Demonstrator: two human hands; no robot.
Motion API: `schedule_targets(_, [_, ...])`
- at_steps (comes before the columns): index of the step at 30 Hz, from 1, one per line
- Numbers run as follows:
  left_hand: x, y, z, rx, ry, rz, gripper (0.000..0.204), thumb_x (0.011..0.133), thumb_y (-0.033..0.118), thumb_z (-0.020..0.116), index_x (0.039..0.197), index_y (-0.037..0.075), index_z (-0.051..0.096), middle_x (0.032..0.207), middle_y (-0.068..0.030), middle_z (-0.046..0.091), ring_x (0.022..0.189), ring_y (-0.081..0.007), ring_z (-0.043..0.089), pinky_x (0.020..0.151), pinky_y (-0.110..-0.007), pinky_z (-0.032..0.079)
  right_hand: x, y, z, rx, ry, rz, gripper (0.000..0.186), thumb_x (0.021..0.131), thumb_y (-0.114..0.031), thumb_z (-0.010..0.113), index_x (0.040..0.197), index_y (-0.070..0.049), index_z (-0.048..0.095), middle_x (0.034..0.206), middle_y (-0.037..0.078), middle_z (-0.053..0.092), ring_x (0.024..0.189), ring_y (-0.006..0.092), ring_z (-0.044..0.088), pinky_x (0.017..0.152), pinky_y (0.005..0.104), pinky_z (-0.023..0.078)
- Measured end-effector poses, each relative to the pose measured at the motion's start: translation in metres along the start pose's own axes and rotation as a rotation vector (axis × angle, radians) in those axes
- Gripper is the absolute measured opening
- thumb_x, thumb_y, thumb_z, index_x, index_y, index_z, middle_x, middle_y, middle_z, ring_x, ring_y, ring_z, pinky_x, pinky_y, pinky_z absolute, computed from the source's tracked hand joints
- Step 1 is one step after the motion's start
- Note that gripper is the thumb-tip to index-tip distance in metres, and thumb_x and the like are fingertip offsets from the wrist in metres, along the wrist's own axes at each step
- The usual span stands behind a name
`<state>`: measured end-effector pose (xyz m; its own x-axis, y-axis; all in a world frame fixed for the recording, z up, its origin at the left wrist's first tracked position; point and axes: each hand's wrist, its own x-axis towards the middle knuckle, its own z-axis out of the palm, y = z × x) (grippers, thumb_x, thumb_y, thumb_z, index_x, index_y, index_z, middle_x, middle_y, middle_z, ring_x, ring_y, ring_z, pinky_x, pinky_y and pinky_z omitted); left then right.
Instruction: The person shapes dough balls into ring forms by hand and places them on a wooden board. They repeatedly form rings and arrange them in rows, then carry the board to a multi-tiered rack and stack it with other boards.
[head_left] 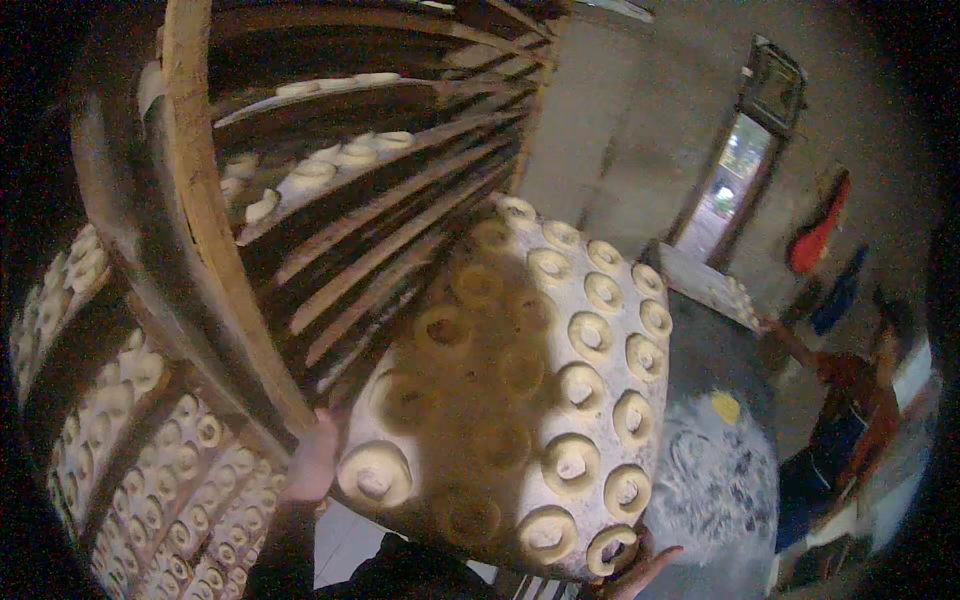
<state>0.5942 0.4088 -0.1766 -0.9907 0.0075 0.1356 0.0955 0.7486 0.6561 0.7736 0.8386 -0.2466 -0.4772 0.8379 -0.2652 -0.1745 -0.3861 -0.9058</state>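
A long, flour-dusted tray [368, 412] stretches away in front of me, carrying several rows of pale dough rings [570, 458]. A dark shadow covers its left half. At the near left corner my left hand [315, 460] grips the tray edge, close to the wooden post [235, 290] of a rack; its fingers are blurred and partly hidden. My right hand [645, 572] supports the near right corner from below, with fingertips showing past the edge and the rest under the tray. The far end of the tray is beside the rack's slats.
The wooden rack's slatted shelves [400, 235] hold more dough rings [325, 165]. Further trays of rings [175, 480] stand at lower left. On the right is a floured dark table [715, 375] with a yellow lump [725, 407]. A person [850, 410] stands beyond it, one arm reaching toward another tray [710, 285].
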Motion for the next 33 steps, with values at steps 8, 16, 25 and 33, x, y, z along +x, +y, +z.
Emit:
schedule_targets(8, [0.048, 0.023, -0.035, -0.373, 0.224, -0.376, 0.088, 0.099, 0.065, 0.01, 0.134, -0.005, 0.051, 0.139, -0.0205, 0.052, 0.124, -0.0308, 0.05, 0.107, -0.04, 0.035, 0.122, 0.014, 0.137, 0.126, -0.305, 0.26, 0.067, 0.098, -0.055, 0.039, 0.132, 0.0, 0.052, 0.123, 0.015, 0.061, 0.111, 0.031, 0.058, 0.093, 0.0443, 0.05])
schedule_targets(16, [0.038, 0.035, 0.0, -0.973, 0.326, -0.277, 0.062, 0.093, 0.042, 0.053, 0.133, -0.005, 0.052, 0.129, -0.0171, 0.057, 0.12, -0.026, 0.053, 0.103, -0.035, 0.039, 0.217, 0.035, 0.261, 0.106, -0.692, 0.439, 0.058, 0.1, -0.047, 0.038, 0.13, 0.001, 0.053, 0.121, 0.012, 0.063, 0.109, 0.0255, 0.061, 0.091, 0.0423, 0.052])
schedule_targets(25, [0.023, 0.066, 0.084, -0.658, 0.652, -0.259, 0.057, 0.082, 0.01, 0.061, 0.136, -0.003, 0.048, 0.133, -0.0137, 0.056, 0.118, -0.0223, 0.056, 0.101, -0.036, 0.045, 0.29, 0.08, 0.372, -0.125, -1.175, -0.137, 0.056, 0.094, -0.047, 0.048, 0.117, 0.002, 0.062, 0.108, 0.013, 0.066, 0.098, 0.0229, 0.064, 0.09, 0.035, 0.052])
schedule_targets(33, [0.062, 0.092, 0.125, -1.277, 0.92, -0.069, 0.052, 0.096, 0.035, 0.054, 0.138, 0.003, 0.048, 0.129, -0.0084, 0.057, 0.114, -0.0268, 0.058, 0.096, -0.04, 0.051, 0.291, 0.081, 0.442, 0.052, -1.105, 0.475, 0.106, 0.083, -0.087, 0.022, 0.121, 0.004, 0.061, 0.114, 0.013, 0.067, 0.104, 0.0254, 0.063, 0.098, 0.0377, 0.046])
